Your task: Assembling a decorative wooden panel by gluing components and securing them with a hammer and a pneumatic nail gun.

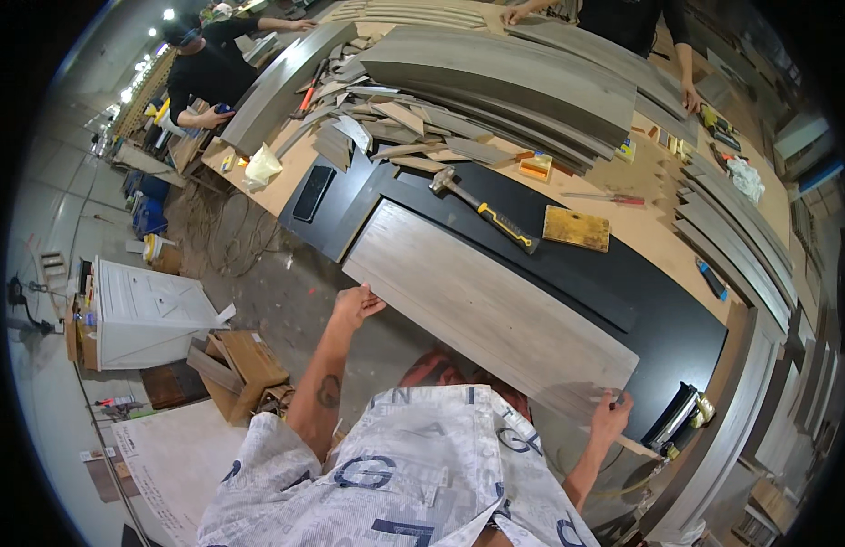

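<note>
A long grey-brown wood board (486,305) lies slantwise in front of me, its near edge along the front of the bench. My left hand (357,305) is closed on the board's near edge by its left end. At the right end, my right hand (611,415) grips the near corner, with fingers on the top face. Beneath and beyond the board is a black panel (682,314). A hammer (484,208) with a yellow-and-black handle rests on that panel. Right of it sits a worn yellow block (576,228), and a black phone (314,193) lies to the left.
Wood offcuts (395,118) are heaped beyond the panel, near long stacked boards (523,77). A screwdriver (609,198) and a blue-handled knife (711,280) lie to the right. Two co-workers stand across the bench, one person (217,68) at left. A white cabinet (154,310) stands left.
</note>
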Available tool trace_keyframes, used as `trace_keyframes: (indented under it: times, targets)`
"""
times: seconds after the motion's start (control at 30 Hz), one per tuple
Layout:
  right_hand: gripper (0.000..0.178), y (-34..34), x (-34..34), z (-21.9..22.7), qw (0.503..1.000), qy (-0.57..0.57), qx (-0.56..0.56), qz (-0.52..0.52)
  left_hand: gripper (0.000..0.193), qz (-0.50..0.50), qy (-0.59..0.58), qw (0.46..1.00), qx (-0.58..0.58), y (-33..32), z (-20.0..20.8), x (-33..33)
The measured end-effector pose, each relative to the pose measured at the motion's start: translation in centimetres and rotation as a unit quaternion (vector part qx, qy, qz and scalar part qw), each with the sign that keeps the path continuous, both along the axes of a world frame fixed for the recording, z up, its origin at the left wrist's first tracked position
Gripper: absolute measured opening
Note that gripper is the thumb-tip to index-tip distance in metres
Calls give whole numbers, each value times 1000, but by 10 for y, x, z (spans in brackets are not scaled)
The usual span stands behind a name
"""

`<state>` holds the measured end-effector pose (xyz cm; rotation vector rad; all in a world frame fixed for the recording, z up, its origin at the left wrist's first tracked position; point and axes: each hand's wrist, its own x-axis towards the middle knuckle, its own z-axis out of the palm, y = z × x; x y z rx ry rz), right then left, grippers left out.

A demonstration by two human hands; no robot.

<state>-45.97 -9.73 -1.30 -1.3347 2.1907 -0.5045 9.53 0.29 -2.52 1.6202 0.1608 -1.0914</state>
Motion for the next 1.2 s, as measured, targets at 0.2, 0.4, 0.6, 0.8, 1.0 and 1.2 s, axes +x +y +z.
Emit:
trace_keyframes:
  times: [0.2, 0.4, 0.6, 0.8, 1.0, 1.2]
  targets:
    - [55, -31, -53, -2, 999, 48, -14, -7, 16, 26, 41, 999, -13, 6, 1, -53]
    - [52, -60, -80, -5, 999, 15, -29, 26, 36, -132, -741, 654, 78, -42, -23, 0]
    - [52, -68, -60, -27, 996, 76, -18, -51, 47, -253, -683, 676, 112, -72, -60, 33]
    - [48, -71, -24, 11, 987, 127, 15, -94, 46, -273, -637, 706, 147, -81, -44, 24]
    - [48, -78, -36, -7, 988, 144, 6, -49, 42, -321, -502, 789, 148, -93, -21, 25]
    - [39, -109, -59, -36, 993, 110, -34, -24, 43, -331, -516, 779, 127, -142, -15, 27]
